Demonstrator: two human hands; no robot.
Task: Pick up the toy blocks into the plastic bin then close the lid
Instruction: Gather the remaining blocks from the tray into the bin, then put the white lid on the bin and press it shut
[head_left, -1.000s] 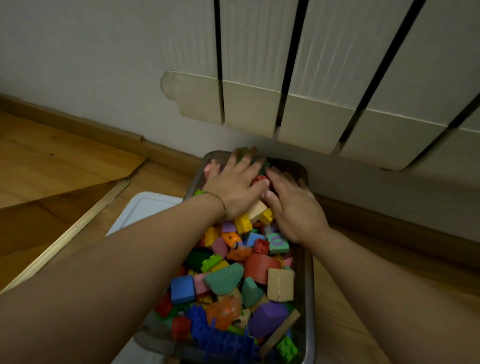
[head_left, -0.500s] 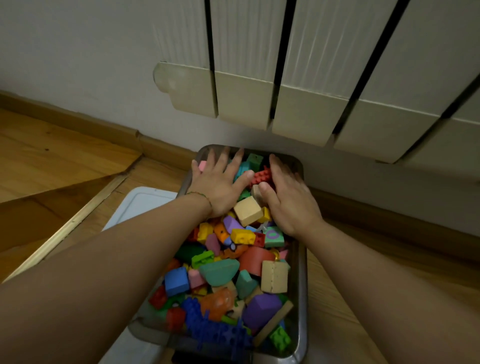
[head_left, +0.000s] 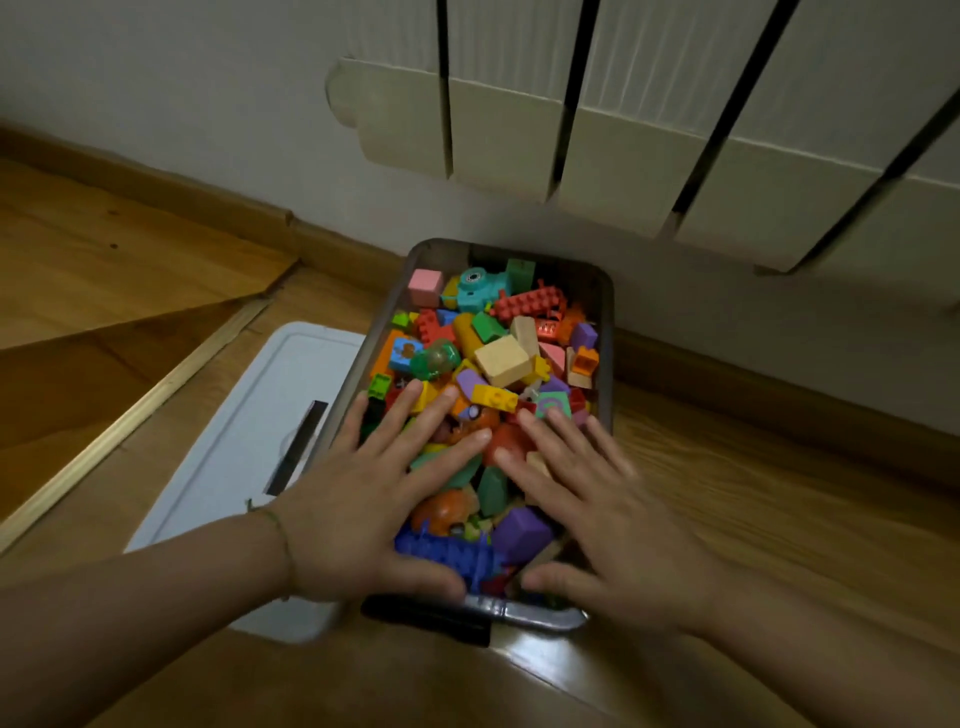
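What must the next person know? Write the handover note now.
Left hand: open, fingers spread flat on the pile's near end.
Right hand: open, flat beside it.
Multicoloured toy blocks: heaped in the clear plastic bin on the wooden floor.
White plastic lid: off, lying on the floor at the bin's left.
Done: no loose blocks in view.
Left: probably level the heap, then fit the lid.
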